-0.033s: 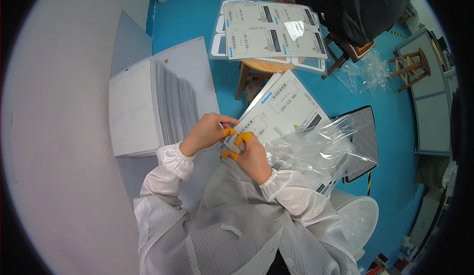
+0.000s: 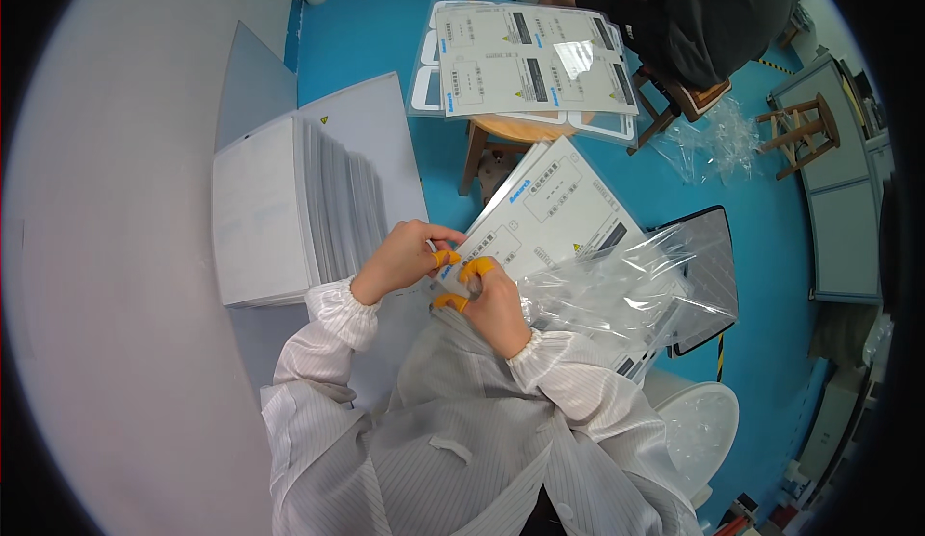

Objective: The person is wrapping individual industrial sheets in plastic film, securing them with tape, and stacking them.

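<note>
A white printed panel sheet (image 2: 559,194) with black line drawings and blue lettering lies slanted in front of me, on top of other sheets. My left hand (image 2: 400,261) pinches its near left corner between thumb and fingers. Close beside it, my right hand (image 2: 496,310) is closed at the same corner, its fingertips pressed together; what they grip is too small to make out. Yellow finger cots cover fingertips on both hands. Crumpled clear plastic film (image 2: 607,290) spreads over the sheet's right part, next to my right wrist.
At left stands a thick stack of white panels (image 2: 265,213) on a grey board. More printed sheets (image 2: 530,59) rest on a wooden stool (image 2: 525,130) ahead. A seated person (image 2: 723,21) is beyond. Loose film (image 2: 713,141) lies on the floor; a white bin (image 2: 703,430) stands at right.
</note>
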{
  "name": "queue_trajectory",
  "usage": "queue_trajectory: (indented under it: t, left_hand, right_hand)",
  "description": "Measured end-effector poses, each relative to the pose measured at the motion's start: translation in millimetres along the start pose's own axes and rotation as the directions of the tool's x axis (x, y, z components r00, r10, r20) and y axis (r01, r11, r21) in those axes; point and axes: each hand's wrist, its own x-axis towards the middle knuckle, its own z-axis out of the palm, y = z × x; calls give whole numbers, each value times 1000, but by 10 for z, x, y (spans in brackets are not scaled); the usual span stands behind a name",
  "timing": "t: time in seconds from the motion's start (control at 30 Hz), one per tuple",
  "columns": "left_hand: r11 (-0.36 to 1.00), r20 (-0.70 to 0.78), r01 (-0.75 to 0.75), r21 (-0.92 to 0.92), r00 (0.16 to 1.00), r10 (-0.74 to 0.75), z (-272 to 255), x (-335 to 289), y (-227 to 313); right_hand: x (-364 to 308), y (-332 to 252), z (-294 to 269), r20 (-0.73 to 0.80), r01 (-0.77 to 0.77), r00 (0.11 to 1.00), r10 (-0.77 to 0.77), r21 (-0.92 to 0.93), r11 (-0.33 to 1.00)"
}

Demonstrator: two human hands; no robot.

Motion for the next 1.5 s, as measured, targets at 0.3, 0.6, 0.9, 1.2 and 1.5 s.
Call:
queue_trajectory:
  t: [0.3,0.6,0.9,1.2,1.5]
  left_hand:
    - [999,30,49,-20,998,-48,15,-22,7]
    - [995,46,99,-29,994,-98,20,-52,-1]
    - [989,59,110,-98,993,-105,34,-75,-41]
    - [979,137,124,-162,985,-102,-3,-106,-74]
    - [925,235,136,-356,971,-52,-70,-206,-272]
  right_hand:
    - [13,-81,-74,40,22,999,-20,-48,999]
    - [52,170,-49,-28,-59,998,58,-52,997]
    - [24,159,-98,-8,-59,998,58,-56,997]
    - [-91,121,1,139,65,989,-47,-130,989]
    - [20,461,-555,-215,18,969,121,553,833]
